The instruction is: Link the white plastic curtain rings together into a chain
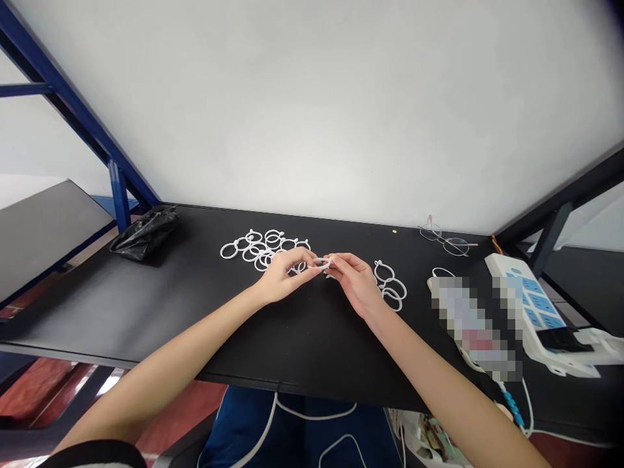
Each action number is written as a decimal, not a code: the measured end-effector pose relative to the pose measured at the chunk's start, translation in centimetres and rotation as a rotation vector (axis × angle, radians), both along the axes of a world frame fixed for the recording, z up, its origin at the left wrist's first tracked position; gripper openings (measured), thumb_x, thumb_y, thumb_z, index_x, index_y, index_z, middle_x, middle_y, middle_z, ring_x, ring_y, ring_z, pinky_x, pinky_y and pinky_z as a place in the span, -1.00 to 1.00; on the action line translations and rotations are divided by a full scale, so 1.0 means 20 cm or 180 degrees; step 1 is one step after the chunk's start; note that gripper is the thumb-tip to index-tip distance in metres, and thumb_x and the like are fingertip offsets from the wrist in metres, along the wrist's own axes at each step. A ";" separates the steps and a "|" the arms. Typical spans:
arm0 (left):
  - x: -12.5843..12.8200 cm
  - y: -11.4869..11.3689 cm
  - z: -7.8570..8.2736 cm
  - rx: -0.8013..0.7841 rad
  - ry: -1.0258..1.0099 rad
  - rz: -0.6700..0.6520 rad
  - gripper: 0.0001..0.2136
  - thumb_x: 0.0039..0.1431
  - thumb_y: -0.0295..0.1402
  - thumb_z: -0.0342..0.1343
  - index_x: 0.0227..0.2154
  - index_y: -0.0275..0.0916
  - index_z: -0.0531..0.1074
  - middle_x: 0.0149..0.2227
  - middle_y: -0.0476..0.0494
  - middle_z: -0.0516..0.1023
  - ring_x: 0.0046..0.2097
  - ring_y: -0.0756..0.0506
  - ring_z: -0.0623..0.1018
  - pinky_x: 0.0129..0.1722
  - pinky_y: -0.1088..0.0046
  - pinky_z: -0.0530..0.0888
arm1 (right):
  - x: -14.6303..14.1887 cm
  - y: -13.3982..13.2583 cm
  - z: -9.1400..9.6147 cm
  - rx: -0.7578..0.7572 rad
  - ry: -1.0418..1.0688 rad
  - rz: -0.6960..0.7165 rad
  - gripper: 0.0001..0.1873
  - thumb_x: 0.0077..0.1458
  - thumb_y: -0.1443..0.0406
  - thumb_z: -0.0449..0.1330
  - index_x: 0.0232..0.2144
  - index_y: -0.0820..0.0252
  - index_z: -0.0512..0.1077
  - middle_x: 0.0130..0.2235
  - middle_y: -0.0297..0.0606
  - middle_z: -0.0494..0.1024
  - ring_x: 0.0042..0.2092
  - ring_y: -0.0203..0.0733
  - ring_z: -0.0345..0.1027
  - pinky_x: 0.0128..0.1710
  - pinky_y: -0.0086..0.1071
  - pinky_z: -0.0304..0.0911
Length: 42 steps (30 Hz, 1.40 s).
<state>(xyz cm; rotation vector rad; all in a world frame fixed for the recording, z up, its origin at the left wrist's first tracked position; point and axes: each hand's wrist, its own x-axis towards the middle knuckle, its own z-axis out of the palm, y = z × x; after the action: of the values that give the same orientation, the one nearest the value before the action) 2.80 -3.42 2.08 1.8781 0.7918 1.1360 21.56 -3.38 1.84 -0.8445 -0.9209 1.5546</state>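
A white curtain ring (322, 262) is pinched between both hands above the middle of the black table. My left hand (285, 274) closes its thumb and fingertips on the ring's left side. On the ring's other side, my right hand (357, 281) grips near its small end with thumb and fingers. Several loose white rings (257, 252) with little eyelets lie in a pile beyond and left of my left hand. A smaller group of similar rings (400, 290) rests just right of my right hand, which partly hides it.
A crumpled black plastic bag (146, 234) lies at the far left of the black table (205, 279). To the right are eyeglasses (455, 247), a blurred phone-like object (472, 331) with a cable, and a white power strip (539, 302). A white wall (312, 117) rises behind.
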 end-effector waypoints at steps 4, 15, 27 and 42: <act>0.01 0.00 0.00 0.0009 0.0049 0.0063 -0.86 0.25 -0.31 0.11 -0.37 -0.27 0.38 -0.23 -0.17 0.50 -0.16 -0.08 0.52 -0.09 0.35 0.45 | 0.00 0.00 0.00 -0.0036 -0.0032 -0.0033 -0.82 -0.15 0.18 0.45 -0.47 0.13 0.60 -0.34 -0.32 0.62 -0.24 -0.24 0.48 -0.13 -0.33 0.39; 0.01 0.01 0.01 0.0334 0.0395 0.0570 -0.87 0.25 -0.29 0.10 -0.36 -0.24 0.38 -0.22 -0.15 0.53 -0.12 -0.11 0.54 -0.07 0.33 0.42 | 0.01 0.00 0.00 0.0018 -0.0227 -0.0540 -0.79 -0.05 0.15 0.33 -0.43 0.18 0.56 -0.35 -0.24 0.62 -0.29 -0.21 0.50 -0.27 -0.35 0.40; -0.01 0.06 -0.08 0.1798 0.1894 0.1127 -0.89 0.22 -0.30 0.14 -0.35 -0.22 0.38 -0.18 -0.16 0.53 -0.14 -0.14 0.49 0.05 0.16 0.37 | 0.05 0.03 -0.05 0.1071 -0.1884 -0.0955 -0.69 -0.02 0.32 0.24 -0.16 0.13 0.37 -0.20 -0.20 0.58 -0.12 -0.10 0.47 -0.03 -0.13 0.35; -0.02 0.06 -0.10 0.1459 0.2163 0.0949 -0.90 0.22 -0.30 0.10 -0.26 -0.20 0.40 -0.19 -0.15 0.52 -0.09 -0.19 0.45 0.03 0.15 0.33 | 0.04 0.00 -0.12 0.2116 -0.3892 -0.0166 -0.61 0.06 0.51 0.05 -0.09 0.12 0.40 -0.06 -0.14 0.51 0.03 0.04 0.30 0.03 -0.02 0.27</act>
<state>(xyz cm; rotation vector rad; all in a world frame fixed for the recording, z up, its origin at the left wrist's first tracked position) 2.47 -2.17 0.10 2.6611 1.2983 0.8914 22.35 -3.31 -0.48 -1.2723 -2.0869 0.4469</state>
